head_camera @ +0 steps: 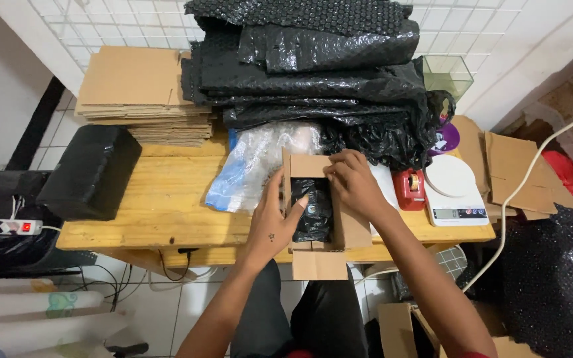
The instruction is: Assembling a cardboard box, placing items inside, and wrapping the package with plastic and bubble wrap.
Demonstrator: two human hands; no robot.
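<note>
A: Our left hand (pixel 274 222) braces the box (pixel 318 212) wall, its grip spread, thumb pressing the black bundle (pixel 314 211) down inside so it stays put.

B: And our right hand (pixel 353 185), just beside, lies loosely curled over the far flap, pinching nothing. The box sits at the surface (pixel 167 199) edge, close to us; the tape (pixel 410 188) waits right of that grip.
</note>
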